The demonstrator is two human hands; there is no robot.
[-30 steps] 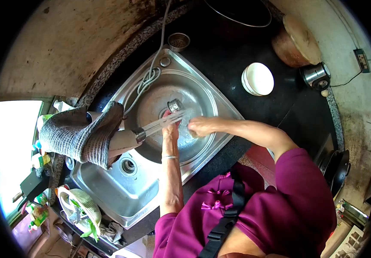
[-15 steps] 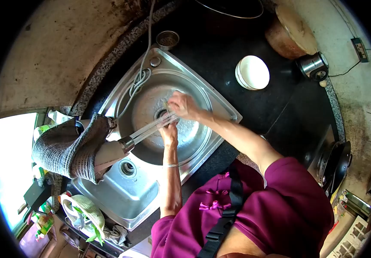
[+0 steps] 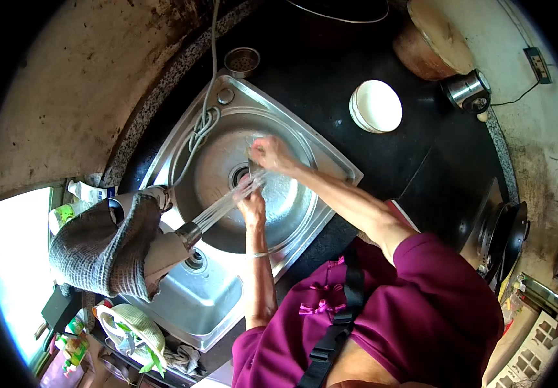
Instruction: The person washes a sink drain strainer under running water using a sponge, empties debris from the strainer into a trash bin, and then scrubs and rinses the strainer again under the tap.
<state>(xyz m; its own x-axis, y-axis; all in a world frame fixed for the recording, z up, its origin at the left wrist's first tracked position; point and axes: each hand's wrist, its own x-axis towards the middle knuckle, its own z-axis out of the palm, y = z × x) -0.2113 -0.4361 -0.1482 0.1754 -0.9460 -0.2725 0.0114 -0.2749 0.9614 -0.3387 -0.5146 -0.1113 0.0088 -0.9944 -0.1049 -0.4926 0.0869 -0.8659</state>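
Small, blurred metal piece (image 3: pixel 254 168), partly hidden, over round steel basin (image 3: pixel 217 155).

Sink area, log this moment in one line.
tap: running; left grip: at water stream; right grip: over round basin; anything held: unclear; gray cloth: on tap

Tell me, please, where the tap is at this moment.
In the head view, the tap is left of centre, partly under the grey cloth, its nozzle pointing toward the left hand.

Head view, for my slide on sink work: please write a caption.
Left hand in water streaming from the faucet, right hand close by, over the round basin of a steel double sink.
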